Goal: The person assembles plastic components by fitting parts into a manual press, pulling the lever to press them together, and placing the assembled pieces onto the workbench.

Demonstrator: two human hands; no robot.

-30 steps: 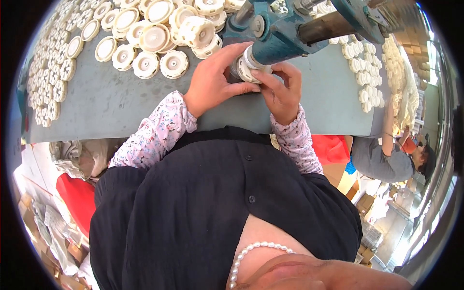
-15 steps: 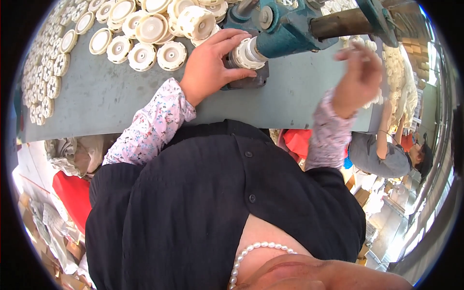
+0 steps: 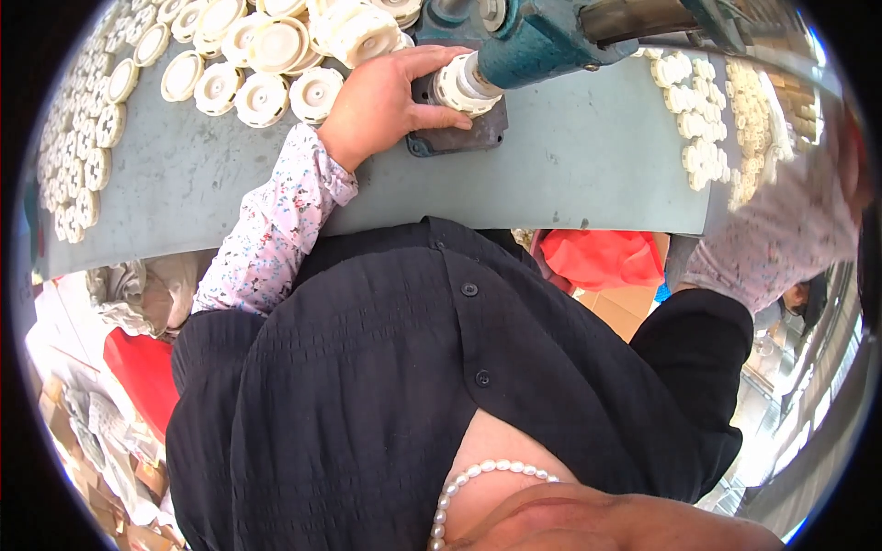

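Observation:
My left hand [image 3: 390, 103] has its thumb and fingers around a cream round plastic part [image 3: 457, 85]. That part sits on the dark metal base [image 3: 459, 140] of a green bench press [image 3: 537, 44], directly under the press's ram, whose white tip [image 3: 471, 75] touches its top. Out at the right rim is my right hand [image 3: 854, 170], smeared and partly cut off, so its fingers cannot be made out. Its sleeved forearm stretches past the table's right end.
Cream plastic discs [image 3: 262, 98] lie heaped on the grey table [image 3: 588, 156] left of the press. Rows of smaller slotted parts [image 3: 96, 170] line the far left. More cream parts [image 3: 703, 119] are stacked near the right end. Red cloth [image 3: 602, 257] shows below the table edge.
My right hand has swung from beside the press out to the far right rim. My left hand stays at the part under the press, and the whole view has shifted slightly.

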